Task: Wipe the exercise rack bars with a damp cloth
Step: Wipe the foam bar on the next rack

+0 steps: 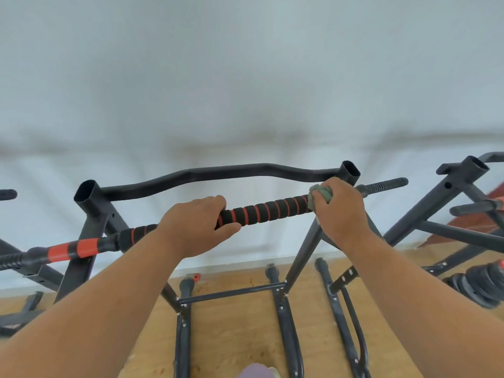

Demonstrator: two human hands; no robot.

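Both hands (196, 225) on bar (264, 210), right with cloth (321, 192)

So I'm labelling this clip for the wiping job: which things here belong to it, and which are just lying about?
In the job:
- cloth, gripped in the right hand
- padded bar, gripped by the left hand
- curved bar of the same rack

Lying about:
- second rack at right
- weight plates on the floor
- small red thing by the wall
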